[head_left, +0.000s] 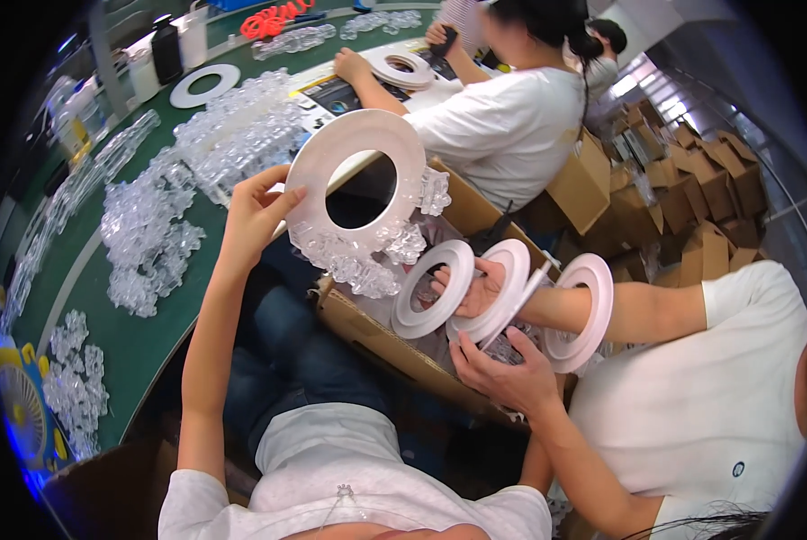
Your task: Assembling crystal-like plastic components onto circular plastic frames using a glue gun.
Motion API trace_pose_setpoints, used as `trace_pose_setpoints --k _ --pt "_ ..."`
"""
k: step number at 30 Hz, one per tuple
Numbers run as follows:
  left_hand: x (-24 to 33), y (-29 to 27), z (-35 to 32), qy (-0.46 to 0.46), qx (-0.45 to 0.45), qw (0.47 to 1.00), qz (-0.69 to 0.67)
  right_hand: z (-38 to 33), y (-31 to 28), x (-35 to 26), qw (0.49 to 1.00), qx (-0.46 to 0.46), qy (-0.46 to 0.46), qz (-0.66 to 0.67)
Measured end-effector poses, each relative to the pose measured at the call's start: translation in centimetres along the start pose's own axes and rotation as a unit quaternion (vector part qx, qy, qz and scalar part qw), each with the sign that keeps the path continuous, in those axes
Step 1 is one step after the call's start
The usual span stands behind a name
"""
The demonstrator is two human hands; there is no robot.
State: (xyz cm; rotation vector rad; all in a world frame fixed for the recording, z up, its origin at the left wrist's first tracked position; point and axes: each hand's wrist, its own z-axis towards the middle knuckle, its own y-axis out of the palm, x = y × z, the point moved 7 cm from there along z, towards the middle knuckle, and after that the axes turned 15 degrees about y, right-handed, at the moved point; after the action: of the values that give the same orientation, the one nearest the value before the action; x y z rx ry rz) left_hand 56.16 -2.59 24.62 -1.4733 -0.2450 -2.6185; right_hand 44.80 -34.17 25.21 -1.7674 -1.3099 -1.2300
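Note:
My left hand (264, 211) is raised, its thumb and fingers pinching the left edge of a flat white ring (399, 135). Clusters of clear plastic pieces (358, 261) show along the ring's lower and right edges; whether they are attached cannot be told. My right forearm (538, 468) runs up behind a co-worker's arm, and the hand is hidden. That co-worker's one arm passes through several white rings, including one at the far end (406, 310) and one on the forearm (604, 310). The co-worker's other hand (516, 369) supports the middle rings from below.
An open cardboard box (376, 337) stands below the rings. On the green table (147, 360) lie heaps of clear plastic pieces (151, 229), another white ring (205, 85) and bottles. A blue-yellow fan (21, 405) stands at left. Another person (511, 117) works ahead; cardboard boxes (673, 180) pile up behind.

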Motion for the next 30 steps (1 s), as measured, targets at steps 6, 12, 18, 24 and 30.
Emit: trace_pose_setpoints --k 6,12,18,24,30 --pt "-3.9 -4.0 -3.3 -0.127 0.071 0.986 -0.087 4.8 1.2 5.9 0.883 0.036 0.257 0.392" --pt "-7.2 -4.7 -5.2 -0.194 0.129 0.954 -0.188 12.3 3.9 15.4 0.848 -0.005 0.209 0.487" --pt "-6.8 -4.6 -5.7 -0.206 0.145 0.947 -0.2 18.4 5.1 14.5 0.855 -0.019 0.134 0.5" --pt "-6.2 -4.1 -5.8 -0.192 0.14 0.95 -0.204 18.4 4.8 13.7 0.831 -0.013 0.142 0.537" --pt "-5.9 -4.6 -6.1 -0.172 0.132 0.955 -0.204 9.4 5.0 12.3 0.837 0.031 0.331 0.435"
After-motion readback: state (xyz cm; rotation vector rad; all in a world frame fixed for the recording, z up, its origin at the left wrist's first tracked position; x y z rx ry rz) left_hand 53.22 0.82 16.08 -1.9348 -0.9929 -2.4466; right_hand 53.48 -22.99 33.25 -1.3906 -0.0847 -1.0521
